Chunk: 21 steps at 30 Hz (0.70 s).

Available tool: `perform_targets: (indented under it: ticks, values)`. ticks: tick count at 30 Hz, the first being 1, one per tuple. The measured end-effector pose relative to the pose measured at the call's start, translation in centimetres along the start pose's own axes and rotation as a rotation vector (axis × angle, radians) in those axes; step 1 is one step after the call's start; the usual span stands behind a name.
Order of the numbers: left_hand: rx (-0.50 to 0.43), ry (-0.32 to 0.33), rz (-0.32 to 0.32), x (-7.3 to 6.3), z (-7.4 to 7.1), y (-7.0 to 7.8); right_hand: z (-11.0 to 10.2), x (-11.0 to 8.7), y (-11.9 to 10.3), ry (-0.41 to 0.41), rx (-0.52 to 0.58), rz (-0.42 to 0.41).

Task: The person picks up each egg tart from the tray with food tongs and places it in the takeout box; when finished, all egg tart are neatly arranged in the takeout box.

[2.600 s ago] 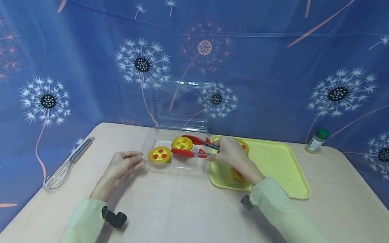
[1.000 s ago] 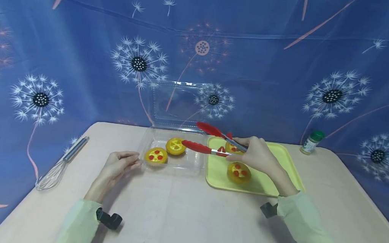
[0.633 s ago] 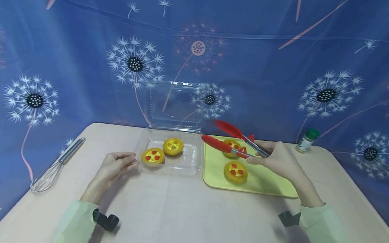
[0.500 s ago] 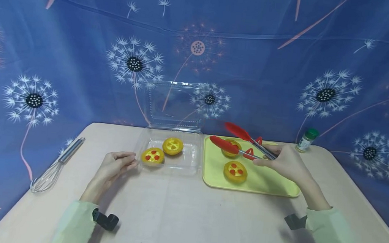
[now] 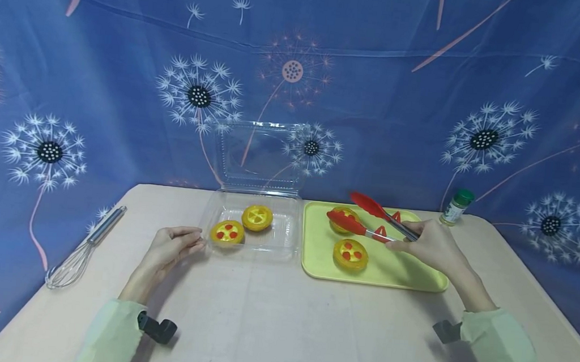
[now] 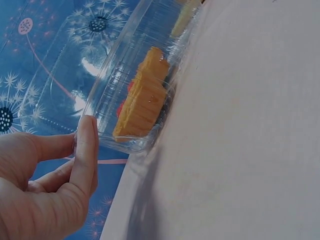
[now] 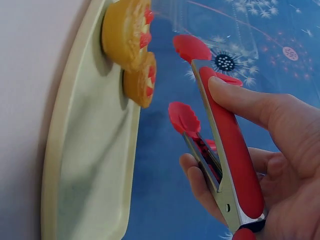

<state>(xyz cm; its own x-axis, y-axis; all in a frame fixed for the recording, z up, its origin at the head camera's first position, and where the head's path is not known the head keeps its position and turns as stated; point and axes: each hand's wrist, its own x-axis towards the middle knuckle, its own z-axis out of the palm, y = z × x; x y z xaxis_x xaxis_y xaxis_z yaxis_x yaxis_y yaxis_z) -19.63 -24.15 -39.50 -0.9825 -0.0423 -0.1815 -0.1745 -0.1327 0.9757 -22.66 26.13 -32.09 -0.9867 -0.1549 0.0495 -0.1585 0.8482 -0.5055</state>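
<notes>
Pale green sleeves [image 5: 113, 332] enter at the lower left and lower right of the frame, a black device [image 5: 157, 328] at each wrist, above a pale bench [image 5: 279, 322]. Both hands reach forward, bent at the wrist towards the middle. The left hand [image 5: 168, 251], left of centre, pinches the near left edge of a clear plastic container [image 5: 282, 234] between thumb and fingers. The right hand [image 5: 435, 246], right of centre, grips red and silver tongs [image 5: 355, 226] by the handles, thumb on one side and fingers on the other; the tongs point left, their red tips spread apart with nothing between them.

Beneath the tongs, a yellow tray [image 5: 390, 271] bears two yellow tarts: the nearer tart [image 5: 350, 254], dotted red, lies left of the right hand, and the farther tart [image 5: 337, 228] is partly covered by the lower red tip. In the container, just right of the left hand, sit a red-dotted tart [image 5: 227, 233] and, behind it, a plain yellow tart [image 5: 257, 218].

A whisk [image 5: 106, 225] lies at the far left, and a green-capped bottle [image 5: 454, 210] stands beyond the tray. The container's raised lid [image 5: 261, 150] stands before a blue dandelion-print cloth [image 5: 378, 97]
</notes>
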Motion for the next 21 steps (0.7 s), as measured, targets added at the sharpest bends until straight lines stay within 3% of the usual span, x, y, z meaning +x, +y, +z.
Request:
perform_targets:
  ticks: [21]
  values:
    - [0.027,0.008,-0.009,0.0,0.0,-0.1,0.6,1.8,-0.2,-0.098,-0.077,0.002]
